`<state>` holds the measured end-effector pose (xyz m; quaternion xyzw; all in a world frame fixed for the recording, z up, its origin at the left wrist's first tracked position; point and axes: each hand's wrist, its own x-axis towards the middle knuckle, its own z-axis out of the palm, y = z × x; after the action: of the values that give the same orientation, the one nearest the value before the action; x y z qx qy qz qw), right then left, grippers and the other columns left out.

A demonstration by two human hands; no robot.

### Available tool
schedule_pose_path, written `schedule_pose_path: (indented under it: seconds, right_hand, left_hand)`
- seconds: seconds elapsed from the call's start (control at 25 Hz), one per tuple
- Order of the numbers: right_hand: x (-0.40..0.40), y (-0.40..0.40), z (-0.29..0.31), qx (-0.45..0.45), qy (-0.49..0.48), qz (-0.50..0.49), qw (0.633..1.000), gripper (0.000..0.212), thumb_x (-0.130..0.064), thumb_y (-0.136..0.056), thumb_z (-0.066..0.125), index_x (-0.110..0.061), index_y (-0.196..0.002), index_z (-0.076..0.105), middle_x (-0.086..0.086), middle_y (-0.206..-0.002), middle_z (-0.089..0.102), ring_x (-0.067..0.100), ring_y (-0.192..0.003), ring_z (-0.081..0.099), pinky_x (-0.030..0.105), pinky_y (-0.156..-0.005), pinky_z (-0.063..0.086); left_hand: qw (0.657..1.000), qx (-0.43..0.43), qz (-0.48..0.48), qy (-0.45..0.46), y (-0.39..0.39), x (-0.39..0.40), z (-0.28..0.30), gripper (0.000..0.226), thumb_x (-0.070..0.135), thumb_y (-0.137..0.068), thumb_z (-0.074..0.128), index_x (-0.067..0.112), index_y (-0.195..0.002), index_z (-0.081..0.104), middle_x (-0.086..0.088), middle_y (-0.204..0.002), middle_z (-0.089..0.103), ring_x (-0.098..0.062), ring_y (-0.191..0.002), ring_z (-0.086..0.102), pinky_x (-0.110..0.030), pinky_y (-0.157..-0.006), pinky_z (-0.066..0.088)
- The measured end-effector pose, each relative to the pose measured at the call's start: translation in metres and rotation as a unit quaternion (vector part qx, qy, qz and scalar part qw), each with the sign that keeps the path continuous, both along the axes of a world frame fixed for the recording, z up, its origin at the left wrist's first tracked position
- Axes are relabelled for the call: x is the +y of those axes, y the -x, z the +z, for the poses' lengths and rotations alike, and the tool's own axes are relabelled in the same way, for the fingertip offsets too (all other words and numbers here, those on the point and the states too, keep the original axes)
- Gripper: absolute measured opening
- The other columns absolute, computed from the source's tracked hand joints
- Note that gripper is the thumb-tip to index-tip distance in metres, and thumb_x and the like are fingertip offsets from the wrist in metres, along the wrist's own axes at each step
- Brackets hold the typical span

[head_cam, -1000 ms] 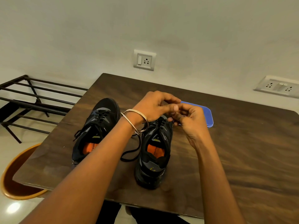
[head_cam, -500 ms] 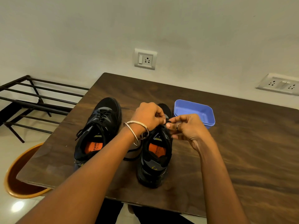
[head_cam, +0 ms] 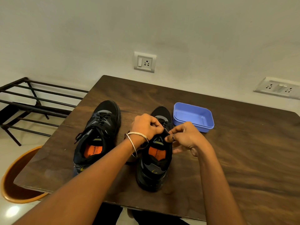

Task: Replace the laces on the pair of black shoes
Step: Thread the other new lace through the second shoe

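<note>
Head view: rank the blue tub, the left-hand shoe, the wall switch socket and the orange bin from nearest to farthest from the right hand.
From the right hand:
1. Blue tub, just beyond it, slightly right.
2. Left-hand shoe, across the other shoe, on the left.
3. Wall switch socket, on the wall behind the table.
4. Orange bin, on the floor, far left.

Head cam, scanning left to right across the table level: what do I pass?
Orange bin → left shoe → left hand → right hand → blue tray, with both hands working over the right shoe.
</note>
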<state>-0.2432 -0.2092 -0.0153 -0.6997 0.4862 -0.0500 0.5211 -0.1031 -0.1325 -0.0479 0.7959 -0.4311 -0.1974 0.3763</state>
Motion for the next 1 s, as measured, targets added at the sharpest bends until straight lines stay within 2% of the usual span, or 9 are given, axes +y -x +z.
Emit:
schedule_pose_path:
  seconds: [0.12,0.2,0.28,0.4,0.56,0.72,0.88,1.0]
  right_hand:
    - [0.000,0.002,0.001,-0.034,-0.024,-0.028,0.999,0.014,0.013,-0.079,0.065,0.000,-0.081,0.070,0.025,-0.088,0.070,0.032,-0.064,0.068,0.047,-0.057,0.060]
    - [-0.001,0.002,0.001,-0.045,-0.031,-0.041,0.998,0.017,0.016,-0.079,0.061,0.002,-0.081,0.069,0.026,-0.086,0.069,0.035,-0.064,0.067,0.054,-0.061,0.059]
    - [-0.001,0.001,0.002,-0.046,-0.031,-0.038,0.998,0.016,0.016,-0.080,0.062,0.002,-0.082,0.070,0.027,-0.087,0.070,0.037,-0.068,0.068,0.057,-0.066,0.059]
    - [-0.001,0.003,0.002,-0.049,-0.039,-0.009,0.998,0.013,0.010,-0.080,0.070,0.001,-0.089,0.068,0.024,-0.085,0.070,0.035,-0.069,0.069,0.047,-0.059,0.061]
    - [-0.003,0.006,0.002,-0.061,-0.048,-0.002,0.997,0.013,0.010,-0.080,0.070,0.001,-0.088,0.066,0.023,-0.082,0.069,0.037,-0.071,0.068,0.042,-0.056,0.061]
    - [-0.002,0.004,0.002,-0.054,-0.035,0.007,0.998,0.012,0.009,-0.080,0.071,0.000,-0.088,0.068,0.020,-0.079,0.070,0.030,-0.063,0.070,0.040,-0.055,0.061]
    - [-0.006,0.010,-0.002,-0.067,-0.059,0.025,0.996,0.011,-0.004,-0.086,0.069,0.002,-0.095,0.071,0.024,-0.091,0.072,0.035,-0.078,0.073,0.043,-0.065,0.062]
    - [-0.005,0.007,-0.007,-0.077,-0.058,-0.034,0.995,0.015,-0.012,-0.093,0.063,0.001,-0.090,0.072,0.022,-0.084,0.070,0.033,-0.067,0.072,0.043,-0.059,0.061]
  left_hand:
    - [0.999,-0.022,0.011,-0.025,0.004,0.001,0.003,0.003,0.027,-0.077,0.075,0.027,-0.074,0.074,0.010,-0.084,0.071,-0.008,-0.084,0.065,-0.027,-0.076,0.052]
    - [0.997,-0.058,0.023,-0.042,0.011,0.001,0.006,0.004,0.029,-0.077,0.072,0.027,-0.073,0.071,0.010,-0.088,0.069,-0.011,-0.085,0.063,-0.026,-0.072,0.048]
    - [0.997,-0.056,0.044,-0.037,0.018,0.001,0.006,0.003,0.027,-0.077,0.071,0.025,-0.074,0.072,0.009,-0.090,0.068,-0.014,-0.084,0.063,-0.028,-0.071,0.051]
    - [0.996,0.003,0.085,-0.034,0.024,-0.001,0.004,0.006,0.025,-0.080,0.071,0.023,-0.080,0.076,0.006,-0.085,0.070,-0.012,-0.078,0.061,-0.025,-0.065,0.048]
    - [0.989,0.092,0.116,-0.029,0.027,-0.005,0.000,0.005,0.019,-0.081,0.074,0.017,-0.080,0.078,-0.002,-0.083,0.074,-0.017,-0.083,0.067,-0.029,-0.073,0.055]
    - [0.973,0.177,0.142,-0.035,0.027,-0.007,0.000,0.006,0.017,-0.077,0.078,0.013,-0.082,0.078,-0.006,-0.085,0.074,-0.020,-0.085,0.069,-0.029,-0.076,0.056]
    - [0.970,0.193,0.139,-0.044,0.028,-0.007,0.000,0.007,0.011,-0.077,0.079,0.009,-0.084,0.078,-0.005,-0.089,0.074,-0.016,-0.087,0.068,-0.028,-0.082,0.054]
    - [0.975,0.169,0.130,-0.065,0.027,-0.010,0.000,0.007,0.012,-0.075,0.081,0.009,-0.081,0.078,-0.006,-0.089,0.075,-0.018,-0.090,0.069,-0.035,-0.088,0.055]
